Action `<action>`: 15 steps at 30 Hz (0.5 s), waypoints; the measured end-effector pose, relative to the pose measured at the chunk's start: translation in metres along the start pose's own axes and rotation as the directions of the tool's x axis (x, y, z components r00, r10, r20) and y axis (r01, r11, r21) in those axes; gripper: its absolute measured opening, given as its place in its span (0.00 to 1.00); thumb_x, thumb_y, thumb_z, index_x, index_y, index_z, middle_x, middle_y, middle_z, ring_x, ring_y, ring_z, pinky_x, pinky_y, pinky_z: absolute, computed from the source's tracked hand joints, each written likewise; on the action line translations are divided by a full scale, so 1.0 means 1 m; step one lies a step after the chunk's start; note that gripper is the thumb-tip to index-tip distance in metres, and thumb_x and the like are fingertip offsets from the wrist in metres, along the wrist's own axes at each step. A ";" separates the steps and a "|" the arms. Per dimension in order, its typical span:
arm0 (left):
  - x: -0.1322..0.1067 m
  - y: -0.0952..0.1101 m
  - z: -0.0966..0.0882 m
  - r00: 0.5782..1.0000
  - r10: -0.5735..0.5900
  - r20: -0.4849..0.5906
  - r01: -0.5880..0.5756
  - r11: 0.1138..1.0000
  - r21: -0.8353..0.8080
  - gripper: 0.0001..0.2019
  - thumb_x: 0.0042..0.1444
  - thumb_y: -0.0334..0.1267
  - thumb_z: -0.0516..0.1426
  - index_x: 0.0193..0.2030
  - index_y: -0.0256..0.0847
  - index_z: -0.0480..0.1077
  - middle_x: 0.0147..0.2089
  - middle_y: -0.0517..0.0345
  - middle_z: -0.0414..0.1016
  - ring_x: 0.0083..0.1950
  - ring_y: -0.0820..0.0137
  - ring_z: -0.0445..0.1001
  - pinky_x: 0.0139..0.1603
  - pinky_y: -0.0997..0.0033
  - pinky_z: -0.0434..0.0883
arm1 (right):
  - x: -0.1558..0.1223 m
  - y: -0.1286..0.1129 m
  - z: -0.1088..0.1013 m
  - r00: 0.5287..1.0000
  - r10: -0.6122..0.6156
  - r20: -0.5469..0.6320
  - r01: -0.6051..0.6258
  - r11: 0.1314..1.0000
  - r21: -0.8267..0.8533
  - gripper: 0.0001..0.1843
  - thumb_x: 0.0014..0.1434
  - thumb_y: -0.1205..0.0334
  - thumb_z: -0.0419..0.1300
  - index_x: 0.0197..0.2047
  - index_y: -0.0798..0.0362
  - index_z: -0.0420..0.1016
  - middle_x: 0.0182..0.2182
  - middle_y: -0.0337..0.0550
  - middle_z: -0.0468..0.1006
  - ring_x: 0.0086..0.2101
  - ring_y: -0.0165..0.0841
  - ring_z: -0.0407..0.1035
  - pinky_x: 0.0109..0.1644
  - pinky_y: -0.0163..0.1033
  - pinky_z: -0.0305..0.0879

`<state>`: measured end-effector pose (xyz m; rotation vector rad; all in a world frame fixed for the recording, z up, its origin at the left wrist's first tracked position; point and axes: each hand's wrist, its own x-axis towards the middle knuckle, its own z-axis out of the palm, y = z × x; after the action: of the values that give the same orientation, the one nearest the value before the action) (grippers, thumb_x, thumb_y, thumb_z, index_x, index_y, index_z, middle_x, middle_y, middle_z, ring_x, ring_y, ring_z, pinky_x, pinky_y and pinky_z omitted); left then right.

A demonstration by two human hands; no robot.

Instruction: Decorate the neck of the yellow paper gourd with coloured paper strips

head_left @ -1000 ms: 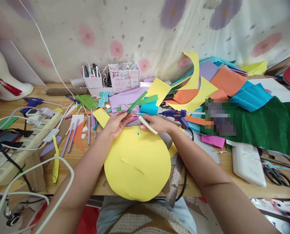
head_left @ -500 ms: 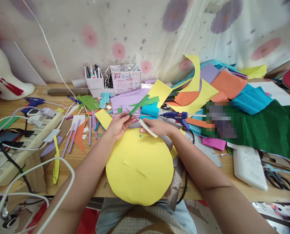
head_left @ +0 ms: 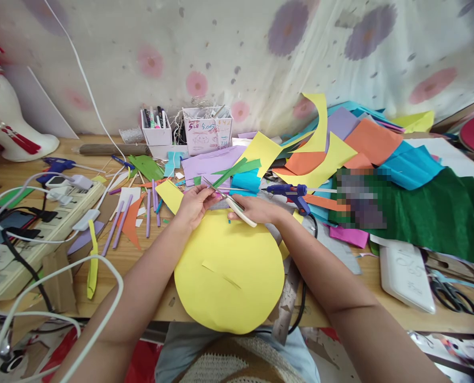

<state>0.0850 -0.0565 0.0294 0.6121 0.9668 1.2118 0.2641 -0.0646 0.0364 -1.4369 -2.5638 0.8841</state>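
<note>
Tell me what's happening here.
A person's right grip holds white-handled scissors close by the left grip, which pinches a green paper strip. Whether the strip is being cut is too small to tell. A yellow paper disc lies mostly below both grips in view, a blue glue gun to their right.

Soft, bright light falls fairly evenly around the left hand (head_left: 199, 206) and right hand (head_left: 256, 208), its source out of view. Beyond them, the flowered sheet (head_left: 244, 53) carries a pale sheen. Right of the right hand, a patch (head_left: 362, 199) is pixelated; farther out, the top corner darkens. Behind both hands, wide-angle distortion stretches the forearms (head_left: 149, 287)
</note>
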 end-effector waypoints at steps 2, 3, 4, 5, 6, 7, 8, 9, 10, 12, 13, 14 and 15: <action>0.000 0.000 0.001 1.000 0.000 -0.011 0.000 1.000 0.000 0.07 0.49 0.23 0.56 0.25 0.34 0.64 0.21 0.63 0.68 0.24 0.79 0.70 0.36 0.75 0.76 | 0.000 0.000 0.001 1.000 -0.004 0.000 0.004 1.000 0.008 0.27 0.55 0.35 0.47 0.42 0.50 0.63 0.38 0.43 0.73 0.35 0.37 0.67 0.36 0.38 0.59; 0.001 0.000 0.001 1.000 -0.002 -0.017 0.002 1.000 -0.002 0.07 0.50 0.23 0.56 0.25 0.34 0.64 0.21 0.62 0.69 0.24 0.79 0.71 0.36 0.75 0.76 | 0.001 0.001 0.001 1.000 -0.003 -0.001 0.003 1.000 0.013 0.27 0.55 0.36 0.48 0.43 0.51 0.63 0.39 0.43 0.73 0.36 0.37 0.67 0.37 0.38 0.60; 0.000 0.001 0.001 1.000 -0.005 -0.025 0.005 1.000 -0.003 0.07 0.50 0.23 0.56 0.26 0.34 0.63 0.21 0.62 0.70 0.25 0.79 0.71 0.36 0.75 0.76 | 0.001 0.001 0.001 1.000 -0.001 -0.004 0.001 1.000 0.020 0.27 0.55 0.36 0.48 0.44 0.51 0.63 0.40 0.43 0.73 0.37 0.37 0.67 0.38 0.39 0.60; 0.000 0.001 0.001 0.999 -0.008 -0.032 0.007 1.000 -0.006 0.07 0.51 0.22 0.55 0.26 0.35 0.63 0.22 0.61 0.70 0.25 0.79 0.72 0.37 0.74 0.76 | 0.001 0.001 0.001 1.000 0.001 -0.009 -0.001 1.000 0.028 0.27 0.56 0.36 0.47 0.44 0.51 0.63 0.41 0.44 0.73 0.38 0.37 0.67 0.38 0.39 0.60; 0.000 0.001 0.002 0.999 -0.009 -0.037 0.009 1.000 -0.009 0.07 0.51 0.22 0.55 0.27 0.35 0.62 0.23 0.60 0.71 0.26 0.78 0.72 0.38 0.73 0.76 | 0.001 0.001 0.001 1.000 0.004 -0.016 -0.004 0.999 0.035 0.26 0.56 0.37 0.47 0.44 0.51 0.63 0.41 0.44 0.73 0.38 0.38 0.67 0.39 0.39 0.60; -0.001 0.001 0.002 0.999 -0.012 -0.039 0.012 1.000 -0.011 0.07 0.51 0.22 0.55 0.27 0.35 0.62 0.23 0.60 0.71 0.26 0.78 0.73 0.39 0.72 0.76 | 0.001 0.001 0.001 1.000 0.006 -0.022 -0.005 0.999 0.040 0.26 0.56 0.37 0.48 0.45 0.51 0.64 0.42 0.44 0.73 0.39 0.38 0.67 0.39 0.39 0.61; -0.001 0.002 0.002 0.999 -0.015 -0.036 0.015 1.000 -0.012 0.07 0.51 0.22 0.55 0.27 0.35 0.62 0.24 0.60 0.72 0.27 0.78 0.73 0.40 0.71 0.76 | 0.001 0.001 0.001 1.000 0.005 -0.028 -0.003 0.999 0.044 0.26 0.56 0.38 0.48 0.45 0.51 0.64 0.42 0.44 0.73 0.39 0.38 0.67 0.40 0.39 0.61; -0.002 0.002 0.002 0.999 -0.018 -0.030 0.018 1.000 -0.013 0.08 0.51 0.22 0.55 0.27 0.36 0.61 0.24 0.60 0.72 0.27 0.78 0.73 0.41 0.70 0.76 | 0.001 0.001 0.001 0.999 0.001 -0.032 0.001 0.999 0.046 0.26 0.56 0.38 0.48 0.44 0.51 0.64 0.42 0.44 0.73 0.39 0.38 0.67 0.40 0.39 0.61; -0.002 0.002 0.002 1.000 -0.020 -0.022 0.020 1.000 -0.014 0.08 0.51 0.23 0.56 0.27 0.36 0.61 0.24 0.60 0.72 0.27 0.77 0.73 0.41 0.70 0.76 | 0.001 0.001 0.001 0.999 -0.004 -0.036 0.006 0.999 0.047 0.26 0.57 0.38 0.48 0.44 0.52 0.64 0.42 0.44 0.73 0.39 0.38 0.67 0.40 0.39 0.61; -0.003 0.001 0.002 1.000 -0.023 -0.006 0.022 1.000 -0.016 0.08 0.51 0.23 0.56 0.27 0.36 0.61 0.25 0.60 0.72 0.28 0.77 0.74 0.42 0.70 0.76 | 0.001 0.001 0.001 0.999 -0.012 -0.041 0.014 0.999 0.050 0.26 0.57 0.38 0.48 0.44 0.52 0.65 0.42 0.45 0.73 0.39 0.38 0.67 0.39 0.39 0.61; -0.003 0.001 0.001 1.000 -0.023 -0.001 0.023 1.000 -0.019 0.08 0.51 0.23 0.56 0.27 0.36 0.61 0.25 0.59 0.72 0.28 0.77 0.74 0.42 0.70 0.75 | 0.002 0.001 0.001 0.999 -0.015 -0.044 0.017 0.999 0.050 0.26 0.57 0.38 0.47 0.43 0.52 0.65 0.41 0.45 0.73 0.39 0.38 0.67 0.39 0.39 0.61; -0.002 0.001 0.001 1.000 -0.023 0.003 0.023 0.999 -0.022 0.08 0.51 0.23 0.56 0.27 0.36 0.61 0.25 0.59 0.73 0.28 0.77 0.74 0.42 0.70 0.75 | 0.002 0.002 0.001 0.999 -0.016 -0.048 0.019 0.999 0.050 0.26 0.57 0.38 0.47 0.43 0.52 0.65 0.41 0.44 0.73 0.39 0.38 0.67 0.38 0.39 0.60; -0.002 0.001 0.001 1.000 -0.024 0.004 0.024 0.999 -0.026 0.08 0.52 0.23 0.55 0.27 0.36 0.61 0.25 0.59 0.73 0.28 0.77 0.74 0.43 0.70 0.75 | 0.002 0.002 0.001 0.999 -0.018 -0.049 0.021 0.998 0.051 0.26 0.57 0.38 0.47 0.43 0.52 0.65 0.41 0.44 0.73 0.38 0.37 0.67 0.38 0.38 0.60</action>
<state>0.0853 -0.0583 0.0312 0.5807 0.9510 1.1996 0.2643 -0.0627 0.0339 -1.3998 -2.4965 0.8939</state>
